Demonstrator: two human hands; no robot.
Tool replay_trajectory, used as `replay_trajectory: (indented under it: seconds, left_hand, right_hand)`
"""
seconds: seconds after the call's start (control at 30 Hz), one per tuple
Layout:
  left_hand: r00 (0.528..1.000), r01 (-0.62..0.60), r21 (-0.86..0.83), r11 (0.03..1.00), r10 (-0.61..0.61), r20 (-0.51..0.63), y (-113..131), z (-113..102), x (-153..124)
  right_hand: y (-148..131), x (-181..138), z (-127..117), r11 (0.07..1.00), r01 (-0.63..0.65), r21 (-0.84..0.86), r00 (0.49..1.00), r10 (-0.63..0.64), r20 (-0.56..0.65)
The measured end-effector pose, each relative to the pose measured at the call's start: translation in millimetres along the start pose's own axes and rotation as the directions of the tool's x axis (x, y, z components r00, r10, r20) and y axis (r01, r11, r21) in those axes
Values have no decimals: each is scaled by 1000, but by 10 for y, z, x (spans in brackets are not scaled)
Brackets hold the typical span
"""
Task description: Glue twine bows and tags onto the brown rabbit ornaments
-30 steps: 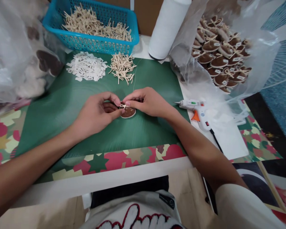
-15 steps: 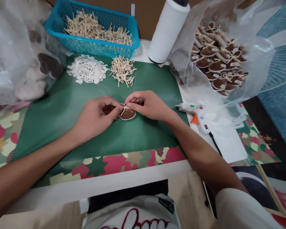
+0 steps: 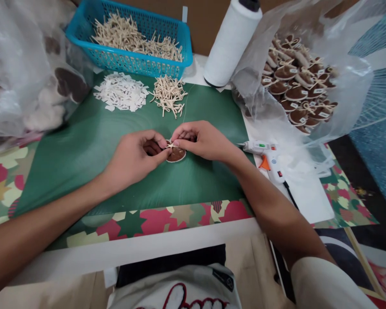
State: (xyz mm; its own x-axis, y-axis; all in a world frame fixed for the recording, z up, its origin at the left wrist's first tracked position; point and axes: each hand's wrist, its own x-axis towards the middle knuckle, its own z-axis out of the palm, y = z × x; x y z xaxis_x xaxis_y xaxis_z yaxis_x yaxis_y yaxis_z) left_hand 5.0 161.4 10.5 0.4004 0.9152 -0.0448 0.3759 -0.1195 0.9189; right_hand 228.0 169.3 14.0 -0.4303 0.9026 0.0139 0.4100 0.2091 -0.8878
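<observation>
Cord bow and miniature brown shoe sit between the person's hands, around the middle of the green mat. The left hand has its thumb and index fingers pinched on the bow's left side, while the right hand pinches its right side; whether either also grips the shoe cannot be told. The step in hand appears to be setting the bow straight on the shoe (how firmly it is attached does not show). The next move seems to call for light, even pressure from both sides, then a clean release without dragging the bow.

Toward the mat's far edge lie a heap of cord bows and one of white labels. By the mat's right edge rests a glue gun; beyond its far right corner, a plastic bag holds bow-trimmed, labelled shoes.
</observation>
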Motion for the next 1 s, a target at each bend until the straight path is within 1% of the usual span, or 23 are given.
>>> replay_trajectory:
  seconds: [0.13, 0.37, 0.73, 1.0]
  left_hand:
    - [1000, 9, 53, 999, -9, 3, 14, 14, 2]
    - [1000, -5, 91, 996, 5, -3, 32, 18, 14]
    - [998, -58, 75, 995, 59, -13, -10, 38, -10]
    - [997, -76, 101, 992, 78, -22, -3, 39, -20]
  right_hand:
    - [-23, 13, -3, 1000, -20, -9, 1000, 21, 13]
    - [-73, 57, 3, 995, -94, 18, 995, 94, 33]
    - [-22, 60, 16, 997, -57, 42, 998, 56, 16]
    - [-82, 40, -4, 996, -84, 32, 996, 83, 24]
